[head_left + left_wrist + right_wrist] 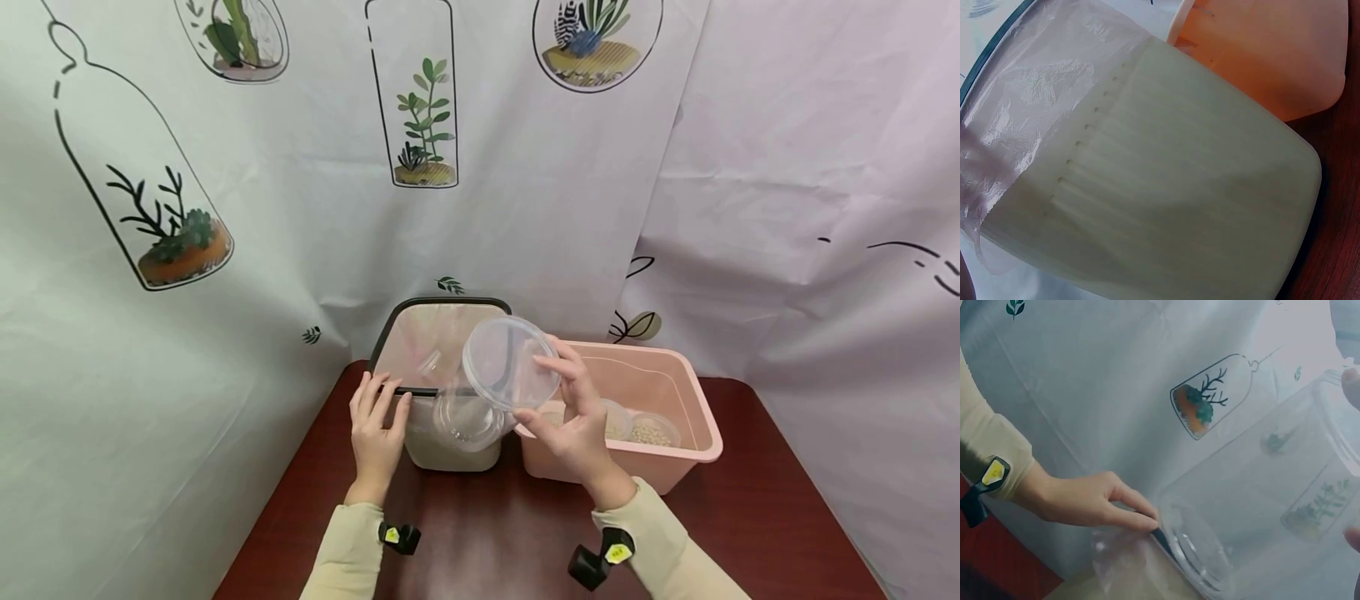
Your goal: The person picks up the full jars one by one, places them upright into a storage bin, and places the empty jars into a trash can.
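My right hand (581,425) grips a clear plastic jar (468,417) round its lidded end, thumb and fingers spread across the frosted lid (502,362). The jar tilts, with its base down and leftward over the front of a pale trash can (453,458). That base overlaps the can's dark rim (1163,542) in the right wrist view. With thumb and fingertips, my left hand (377,442) pinches the rim at the front left corner. A thin translucent bag (1054,81) lines the can and folds over its edge.
Right of the can stands a pink tub (637,367) with round clear containers inside, one holding pale beans (651,431). Both sit on a dark red table (472,533). A printed cloth (540,233) hangs close behind them.
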A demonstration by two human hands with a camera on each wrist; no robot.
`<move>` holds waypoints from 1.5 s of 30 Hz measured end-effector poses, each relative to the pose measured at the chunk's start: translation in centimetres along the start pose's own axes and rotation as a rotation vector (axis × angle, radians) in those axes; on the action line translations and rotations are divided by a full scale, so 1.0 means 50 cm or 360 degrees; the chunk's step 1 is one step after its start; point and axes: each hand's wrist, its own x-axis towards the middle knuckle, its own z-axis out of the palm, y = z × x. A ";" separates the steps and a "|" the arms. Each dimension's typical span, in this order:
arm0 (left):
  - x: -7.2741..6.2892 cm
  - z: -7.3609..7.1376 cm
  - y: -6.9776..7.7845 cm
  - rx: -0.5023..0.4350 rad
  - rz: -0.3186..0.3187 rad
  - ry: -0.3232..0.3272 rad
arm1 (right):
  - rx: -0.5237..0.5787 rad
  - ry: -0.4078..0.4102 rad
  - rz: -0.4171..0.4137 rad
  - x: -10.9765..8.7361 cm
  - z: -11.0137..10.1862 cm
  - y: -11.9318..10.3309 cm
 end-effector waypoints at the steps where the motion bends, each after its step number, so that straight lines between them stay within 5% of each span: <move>1: 0.000 0.000 -0.001 0.0002 -0.0002 0.0000 | 0.0003 0.0018 -0.0019 0.004 0.002 0.000; 27: 0.001 0.002 -0.012 0.0012 -0.0003 -0.0014 | -0.0108 0.0159 -0.0182 0.061 0.053 0.041; 37: -0.004 0.005 -0.013 0.0014 -0.0001 -0.0019 | -0.0386 0.0105 -0.0386 0.059 0.065 0.074; 45: -0.004 0.007 -0.011 0.0001 0.0016 0.0015 | -0.0467 0.0013 -0.0170 0.038 0.070 0.106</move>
